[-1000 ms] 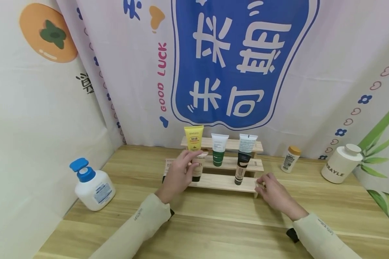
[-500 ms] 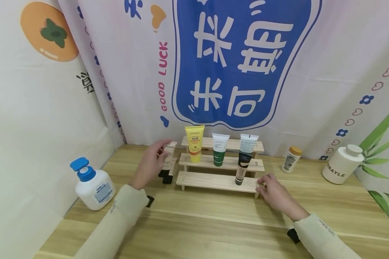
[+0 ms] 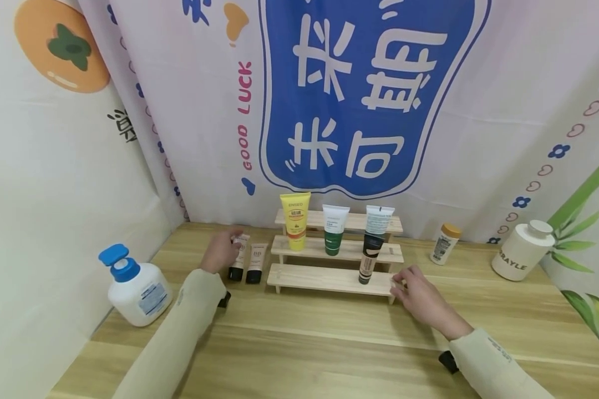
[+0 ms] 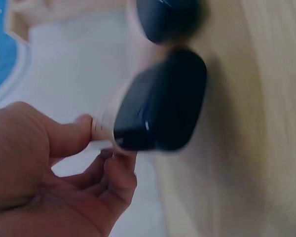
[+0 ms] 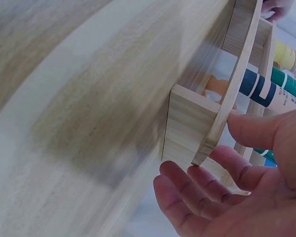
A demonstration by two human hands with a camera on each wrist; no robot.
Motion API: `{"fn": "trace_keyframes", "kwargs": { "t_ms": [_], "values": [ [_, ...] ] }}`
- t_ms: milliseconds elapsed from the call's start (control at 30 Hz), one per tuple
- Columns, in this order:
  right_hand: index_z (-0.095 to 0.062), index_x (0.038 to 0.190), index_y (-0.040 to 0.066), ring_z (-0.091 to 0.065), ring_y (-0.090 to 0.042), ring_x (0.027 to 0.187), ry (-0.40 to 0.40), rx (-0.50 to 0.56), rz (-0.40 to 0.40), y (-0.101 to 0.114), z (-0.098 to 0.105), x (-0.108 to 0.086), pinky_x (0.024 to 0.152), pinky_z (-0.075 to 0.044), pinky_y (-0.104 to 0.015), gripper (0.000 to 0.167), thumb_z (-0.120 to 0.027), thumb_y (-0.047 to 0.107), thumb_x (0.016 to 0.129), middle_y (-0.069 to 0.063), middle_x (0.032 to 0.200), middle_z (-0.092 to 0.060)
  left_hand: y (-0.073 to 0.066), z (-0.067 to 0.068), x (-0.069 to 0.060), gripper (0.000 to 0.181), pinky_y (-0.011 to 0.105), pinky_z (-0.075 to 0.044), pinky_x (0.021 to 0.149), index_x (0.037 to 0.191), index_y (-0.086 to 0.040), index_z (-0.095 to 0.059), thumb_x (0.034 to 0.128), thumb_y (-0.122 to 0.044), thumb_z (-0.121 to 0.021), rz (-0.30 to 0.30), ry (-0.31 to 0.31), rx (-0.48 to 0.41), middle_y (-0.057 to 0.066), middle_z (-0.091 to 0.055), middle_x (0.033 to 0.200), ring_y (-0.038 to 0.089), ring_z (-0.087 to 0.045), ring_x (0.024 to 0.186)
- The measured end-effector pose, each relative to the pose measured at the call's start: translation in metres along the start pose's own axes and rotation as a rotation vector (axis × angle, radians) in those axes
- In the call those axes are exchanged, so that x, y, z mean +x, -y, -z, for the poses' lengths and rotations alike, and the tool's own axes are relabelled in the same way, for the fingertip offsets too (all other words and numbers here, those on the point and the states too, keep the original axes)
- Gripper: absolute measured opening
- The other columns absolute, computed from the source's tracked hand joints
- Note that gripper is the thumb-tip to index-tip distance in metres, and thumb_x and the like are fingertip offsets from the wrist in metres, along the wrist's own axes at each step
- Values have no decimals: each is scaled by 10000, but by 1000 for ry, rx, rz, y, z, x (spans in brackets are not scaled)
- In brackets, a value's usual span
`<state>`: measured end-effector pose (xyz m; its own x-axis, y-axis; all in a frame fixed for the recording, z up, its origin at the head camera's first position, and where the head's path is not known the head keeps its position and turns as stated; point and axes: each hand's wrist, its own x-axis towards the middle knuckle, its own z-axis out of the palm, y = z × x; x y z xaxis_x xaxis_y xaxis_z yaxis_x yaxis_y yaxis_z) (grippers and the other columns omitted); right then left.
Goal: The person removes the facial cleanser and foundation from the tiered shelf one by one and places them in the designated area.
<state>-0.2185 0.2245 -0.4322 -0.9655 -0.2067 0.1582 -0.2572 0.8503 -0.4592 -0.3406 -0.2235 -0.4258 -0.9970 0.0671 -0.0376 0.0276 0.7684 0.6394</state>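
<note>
My left hand [image 3: 222,252] pinches a beige BB cream tube [image 3: 238,258] with a black cap, left of the rack. A second BB cream tube [image 3: 257,263] stands just right of it. The left wrist view is blurred; thumb and fingers hold the tube's beige body behind its black cap [image 4: 160,106]. My right hand [image 3: 419,296] grips the right end of the lowest shelf of the three-tier wooden rack [image 3: 304,276], thumb on one face and index finger on the other. On the rack stand a yellow tube [image 3: 295,221], a white-green tube [image 3: 334,230], a pale tube [image 3: 379,220] and a black-beige tube [image 3: 369,259].
A white pump bottle [image 3: 140,288] with a blue head stands at the left of the wooden table [image 3: 329,354]. Toward the right back are a small orange-capped bottle [image 3: 445,244] and a white lidded jar [image 3: 524,250]. A printed curtain [image 3: 214,138] hangs behind.
My left hand has carried the BB cream tube from the rack's lowest shelf leftward and down beside the other BB cream tube. The right hand has stayed at the rack's end.
</note>
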Motion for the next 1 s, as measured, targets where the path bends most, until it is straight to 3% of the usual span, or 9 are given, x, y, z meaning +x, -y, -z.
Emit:
{"fn": "trace_keyframes", "kwargs": {
  "t_ms": [100,167,333,533,767,1000],
  "values": [
    [-586,1046,-40,-527,-180,757,3,5,-10,1,0,1,643,-499,-333,236,-669,105,880,-136,1022,-481,9,-3,7,425,306,-487,520,1407,-47,-409,986,-73,-457,28,38,5,194,-473,1330,162,-548,569],
    [-586,1050,-40,-527,-182,757,7,12,-13,2,0,1,642,-498,-335,238,-668,105,881,-138,1026,-481,13,-3,9,404,337,-497,616,1384,-23,-432,986,-83,-460,27,46,41,217,-481,1319,196,-581,700],
    [-589,1047,-33,-527,-187,775,2,18,1,3,1,1,646,-485,-346,218,-659,103,891,-128,1025,-475,14,-2,11,370,373,-454,752,1357,-39,-473,994,-108,-446,44,67,66,198,-518,1277,251,-546,898],
    [-588,1050,-31,-515,-176,759,-3,15,8,2,1,1,637,-474,-340,220,-657,107,894,-126,1027,-470,11,-3,11,365,331,-465,641,1359,-42,-475,1003,-113,-431,44,88,51,175,-550,1203,216,-554,772],
    [-590,1039,-30,-515,-178,757,-5,19,8,1,0,0,634,-472,-340,207,-659,97,891,-125,1021,-470,8,-7,12,352,439,-455,839,1327,-24,-505,987,-110,-481,21,58,121,218,-528,1253,283,-534,1004],
    [-591,1046,-33,-529,-190,782,-4,19,-1,0,0,-1,648,-483,-350,215,-660,99,890,-129,1031,-474,6,-7,6,352,373,-471,742,1308,-10,-515,984,-147,-500,28,60,132,196,-567,1163,254,-555,901]
  ]
}}
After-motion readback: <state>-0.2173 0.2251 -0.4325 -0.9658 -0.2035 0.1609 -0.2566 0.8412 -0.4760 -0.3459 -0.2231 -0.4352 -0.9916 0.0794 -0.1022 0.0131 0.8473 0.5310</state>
